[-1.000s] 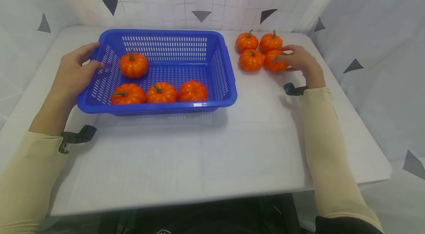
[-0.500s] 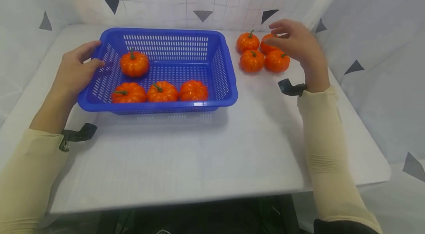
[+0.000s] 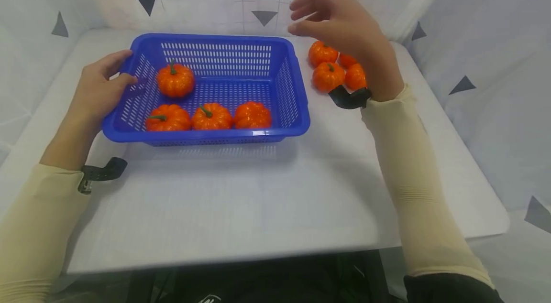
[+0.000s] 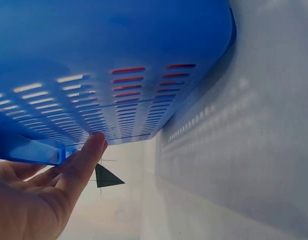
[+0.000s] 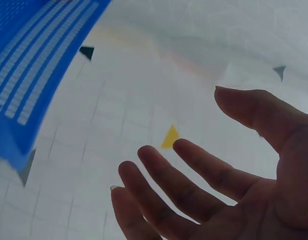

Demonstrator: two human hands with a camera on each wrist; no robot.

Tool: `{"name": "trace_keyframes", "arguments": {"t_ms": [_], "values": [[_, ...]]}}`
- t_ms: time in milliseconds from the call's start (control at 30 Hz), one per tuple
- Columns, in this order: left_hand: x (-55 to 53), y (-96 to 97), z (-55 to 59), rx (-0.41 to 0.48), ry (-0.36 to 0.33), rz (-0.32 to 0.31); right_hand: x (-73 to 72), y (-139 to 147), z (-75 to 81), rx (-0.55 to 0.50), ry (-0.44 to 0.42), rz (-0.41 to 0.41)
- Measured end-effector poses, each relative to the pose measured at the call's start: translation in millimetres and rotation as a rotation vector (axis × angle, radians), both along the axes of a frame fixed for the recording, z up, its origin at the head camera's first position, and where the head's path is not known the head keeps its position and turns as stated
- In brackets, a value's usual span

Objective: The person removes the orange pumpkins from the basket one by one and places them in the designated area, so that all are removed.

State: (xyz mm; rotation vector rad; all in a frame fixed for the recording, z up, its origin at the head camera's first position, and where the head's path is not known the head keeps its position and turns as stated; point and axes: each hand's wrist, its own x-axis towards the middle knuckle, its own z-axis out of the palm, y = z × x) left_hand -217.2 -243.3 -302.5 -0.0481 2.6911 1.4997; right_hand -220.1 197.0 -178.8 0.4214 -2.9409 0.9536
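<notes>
Below and left of your right hand [image 3: 340,20], fingers wide and empty, the blue basket [image 3: 206,137] lies lengthwise crosswise; your nearer left hand [image 3: 100,84] grips it.

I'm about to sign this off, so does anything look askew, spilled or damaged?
One oddity: the front-right pumpkin in the blue basket shows no stem, unlike the other three pumpkins there; tipped or broken, I can't tell. Nothing looks spilled.
</notes>
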Motion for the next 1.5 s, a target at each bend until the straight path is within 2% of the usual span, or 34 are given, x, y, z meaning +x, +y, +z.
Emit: {"name": "trace_keyframes", "arguments": {"t_ms": [167, 267, 400, 567, 700, 933, 1200, 1500], "values": [[0.8, -0.7, -2.3, 0.023, 0.012, 0.001, -4.3, -40.1, 7.0, 0.031, 0.034, 0.122], [1.4, -1.5, -2.5, 0.026, 0.02, 0.003, -7.6, -63.5, 6.9, 0.016, -0.008, 0.211], [1.4, -1.4, -3.6, 0.026, 0.028, 0.005, -14.1, -87.0, 1.1, 0.014, -0.045, 0.34], [0.4, 2.4, -5.4, 0.037, 0.034, -0.003, -23.6, -103.6, -12.5, 0.081, -0.075, 0.473], [-0.4, 3.1, -3.9, 0.026, 0.025, -0.006, -27.7, -113.4, -24.1, 0.13, -0.122, 0.522], [0.3, -4.3, -4.5, 0.027, 0.021, 0.004, -32.7, -135.7, -46.7, 0.153, -0.241, 0.605], [0.0, -5.1, -5.4, 0.048, 0.028, -0.001, -35.8, -142.9, -63.9, 0.216, -0.308, 0.768], [-1.0, -3.2, -3.4, 0.052, 0.031, -0.005, -35.3, -146.5, -72.2, 0.276, -0.337, 0.799]]}}
